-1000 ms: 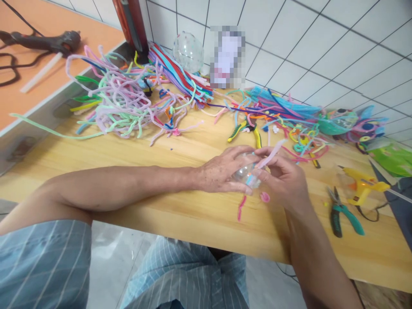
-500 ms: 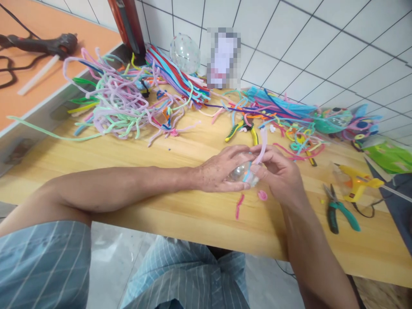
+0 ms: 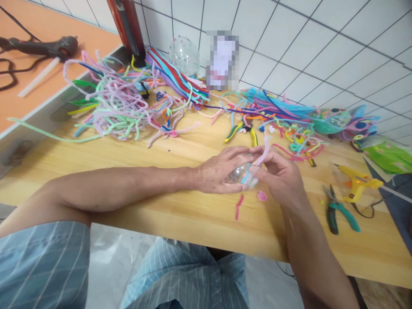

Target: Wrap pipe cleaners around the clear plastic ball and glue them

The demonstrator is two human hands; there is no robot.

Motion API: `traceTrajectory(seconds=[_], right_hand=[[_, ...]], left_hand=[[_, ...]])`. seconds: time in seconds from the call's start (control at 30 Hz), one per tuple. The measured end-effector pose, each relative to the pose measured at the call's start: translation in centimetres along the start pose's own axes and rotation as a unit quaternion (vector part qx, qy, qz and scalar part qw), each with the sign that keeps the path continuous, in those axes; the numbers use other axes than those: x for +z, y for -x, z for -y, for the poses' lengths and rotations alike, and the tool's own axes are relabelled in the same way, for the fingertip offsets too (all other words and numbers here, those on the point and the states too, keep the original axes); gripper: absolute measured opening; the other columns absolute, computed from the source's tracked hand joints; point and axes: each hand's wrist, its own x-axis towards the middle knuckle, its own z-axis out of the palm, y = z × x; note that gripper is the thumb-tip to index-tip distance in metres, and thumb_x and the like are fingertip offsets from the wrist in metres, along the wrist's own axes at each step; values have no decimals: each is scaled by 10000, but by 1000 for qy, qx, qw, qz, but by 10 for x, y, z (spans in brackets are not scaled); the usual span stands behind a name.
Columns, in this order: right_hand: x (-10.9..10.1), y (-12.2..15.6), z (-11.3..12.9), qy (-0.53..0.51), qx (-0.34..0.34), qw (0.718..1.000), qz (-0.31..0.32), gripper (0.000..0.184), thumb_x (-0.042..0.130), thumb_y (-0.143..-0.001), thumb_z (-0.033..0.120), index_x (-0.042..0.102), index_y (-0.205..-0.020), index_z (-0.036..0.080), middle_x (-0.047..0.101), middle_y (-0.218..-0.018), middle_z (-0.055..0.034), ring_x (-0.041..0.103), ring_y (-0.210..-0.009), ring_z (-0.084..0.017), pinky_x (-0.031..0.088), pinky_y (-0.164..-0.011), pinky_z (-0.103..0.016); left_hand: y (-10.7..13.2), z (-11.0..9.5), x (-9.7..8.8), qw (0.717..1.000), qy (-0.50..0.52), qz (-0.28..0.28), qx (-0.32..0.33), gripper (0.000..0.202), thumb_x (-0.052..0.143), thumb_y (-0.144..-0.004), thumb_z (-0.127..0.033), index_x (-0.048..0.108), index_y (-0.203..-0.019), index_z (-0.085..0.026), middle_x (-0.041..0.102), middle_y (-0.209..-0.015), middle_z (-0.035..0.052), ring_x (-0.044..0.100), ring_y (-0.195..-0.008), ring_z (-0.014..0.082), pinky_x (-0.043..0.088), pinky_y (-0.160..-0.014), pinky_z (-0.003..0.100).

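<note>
My left hand [image 3: 222, 171] wraps around a clear plastic ball [image 3: 237, 174] from the left, just above the wooden table. A blue strip circles the ball near its right side. At the ball's right, my right hand [image 3: 280, 174] pinches a pale lilac pipe cleaner [image 3: 265, 150] between thumb and fingers. The pipe cleaner's free end sticks up and bends; its lower end lies against the ball, partly hidden by the fingers. Below the hands are a short pink pipe cleaner piece [image 3: 238, 207] and a pink coil [image 3: 262, 196].
Pipe cleaners [image 3: 119, 98] heap at the back left, with more bundles [image 3: 280, 105] along the tiled wall. Yellow-black pliers [image 3: 236, 131] lie behind my hands. Teal-handled pliers [image 3: 343, 214] and a yellow glue gun [image 3: 358, 182] are at right. Another clear ball [image 3: 184, 55] stands by the wall.
The free end of the lilac pipe cleaner has shifted slightly to the right and bends more. Both hands keep nearly the same hold on the ball.
</note>
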Motion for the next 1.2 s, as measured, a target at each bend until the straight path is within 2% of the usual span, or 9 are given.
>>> traceTrajectory(seconds=[0.2,0.37,0.6,0.73,0.93,1.07,1.2], right_hand=[[-1,0,-1,-5,11,1000,-8,179,942,-769,339,781,-840,307,746,-1247,-44,655,-1315,-311,444,-1206,-583],[0,-2,0,1,8,1000,-10,172,925,-792,371,774,-848,311,744,-1235,-45,661,-1296,-307,468,-1187,-594],[0,-3,0,10,3,1000,-13,146,881,-828,367,751,-835,300,743,-1208,-50,680,-1258,-298,494,-1158,-585],[1,-3,1,32,-27,999,-17,140,889,-812,306,750,-831,308,740,-1169,-43,685,-1217,-286,494,-1147,-565],[3,-2,2,68,-69,995,-19,122,835,-851,231,746,-871,312,697,-1263,-48,676,-1220,-268,481,-1154,-548],[4,1,0,70,-58,996,-16,91,812,-879,257,741,-877,315,700,-1285,-50,669,-1249,-279,492,-1152,-558],[6,-2,-3,84,-59,995,-14,135,833,-855,225,744,-894,319,698,-1302,-41,666,-1267,-279,472,-1178,-558]], left_hand=[[-3,0,-4,1000,5,16,-1,822,728,-943,-513,344,-1613,-230,491,-1623,234,474,-1562,366,454,-1276,615],[-3,0,-3,1000,12,0,11,804,735,-939,-506,371,-1588,-203,489,-1616,261,477,-1561,374,465,-1263,618],[-1,1,0,1000,15,-2,-7,802,735,-930,-528,389,-1588,-227,477,-1635,233,468,-1572,358,458,-1279,610],[-2,4,0,1000,16,2,-2,803,741,-929,-503,374,-1586,-225,483,-1638,234,461,-1578,366,453,-1276,622],[-3,8,0,999,33,-21,26,844,766,-911,-520,348,-1578,-215,512,-1585,245,467,-1562,377,460,-1242,644],[-4,3,-2,997,68,-12,-18,753,732,-941,-590,406,-1530,-253,515,-1585,215,464,-1555,367,447,-1247,644],[-7,-4,-7,995,91,-7,-37,561,599,-1048,-527,435,-1507,-250,547,-1566,186,505,-1523,313,460,-1248,600]])
